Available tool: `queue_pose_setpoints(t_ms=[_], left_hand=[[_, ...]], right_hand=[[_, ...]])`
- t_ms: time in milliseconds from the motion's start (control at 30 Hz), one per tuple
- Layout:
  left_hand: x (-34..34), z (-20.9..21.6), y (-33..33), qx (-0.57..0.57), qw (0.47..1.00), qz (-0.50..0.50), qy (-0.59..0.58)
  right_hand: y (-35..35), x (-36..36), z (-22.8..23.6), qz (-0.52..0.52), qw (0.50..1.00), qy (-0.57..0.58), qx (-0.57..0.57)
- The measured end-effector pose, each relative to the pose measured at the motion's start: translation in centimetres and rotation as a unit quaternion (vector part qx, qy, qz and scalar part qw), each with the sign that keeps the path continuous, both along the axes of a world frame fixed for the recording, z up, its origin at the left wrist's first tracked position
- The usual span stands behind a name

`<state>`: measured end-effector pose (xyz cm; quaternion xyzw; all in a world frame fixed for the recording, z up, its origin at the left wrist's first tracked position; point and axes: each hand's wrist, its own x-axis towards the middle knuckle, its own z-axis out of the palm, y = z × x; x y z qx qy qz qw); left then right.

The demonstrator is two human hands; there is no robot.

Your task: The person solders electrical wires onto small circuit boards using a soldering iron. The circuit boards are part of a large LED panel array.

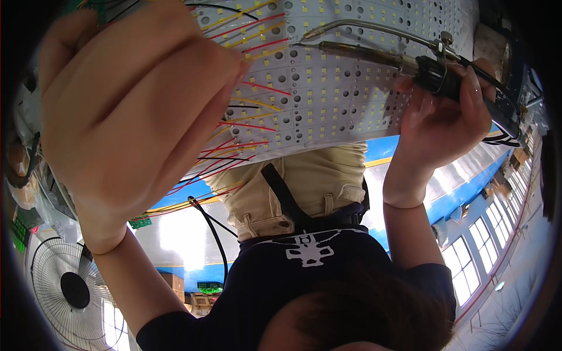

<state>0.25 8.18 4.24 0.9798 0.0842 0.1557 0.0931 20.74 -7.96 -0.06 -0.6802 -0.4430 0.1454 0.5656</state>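
A white LED board [319, 117] with rows of small yellow chips and round holes spans the upper middle. Close to the camera, my left hand [134, 111] is closed over the board's left side, its fingers pinched together. A thin yellow wire [264, 54] runs out from its fingertips, though the grip itself is mostly hidden. My right hand [448, 117] wraps round a soldering iron [369, 55], whose tip is at the board near that wire's end. A bent metal feed tube [374, 25] is clamped above the iron, its mouth close to the tip.
Several red, yellow and black wires [252, 143] stick out along the board's left part. A black cable [215, 237] hangs below. A standing fan [75, 289] is at lower left, windows [462, 266] at lower right. Clear plastic bags [55, 202] hang at the left.
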Motion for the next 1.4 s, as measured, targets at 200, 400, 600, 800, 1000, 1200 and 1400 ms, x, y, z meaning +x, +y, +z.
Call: queue_pose_setpoints(t_ms=[200, 400, 600, 800, 1000, 1200, 1400], left_hand=[[0.2, 0.0, 0.0, 0.007, 1.0, -0.003, -0.004], [0.2, 0.0, -0.2, 0.004, 1.0, 0.01, 0.001], [0.1, 0.0, -0.2, 0.012, 1.0, 0.007, 0.001], [0.2, 0.0, -0.2, -0.003, 1.0, 0.004, 0.003], [0.4, 0.0, -0.1, -0.001, 1.0, 0.001, -0.011], [0.4, 0.0, -0.2, -0.001, 1.0, 0.004, -0.009], [0.4, 0.1, -0.3, 0.002, 1.0, 0.012, -0.004]], right_hand=[[0.2, -0.4, 0.6, 0.002, 0.982, 0.186, 0.029], [0.5, -0.4, 0.4, -0.031, 0.964, 0.259, 0.048], [0.7, -1.2, 0.7, -0.028, 0.972, 0.233, 0.028], [1.1, -1.4, 0.9, -0.075, 0.976, 0.205, -0.003], [0.9, -0.8, 1.0, -0.102, 0.967, 0.232, 0.008], [1.1, -0.9, 1.0, -0.111, 0.969, 0.22, -0.006], [0.7, -0.7, 0.8, -0.078, 0.964, 0.254, 0.025]])
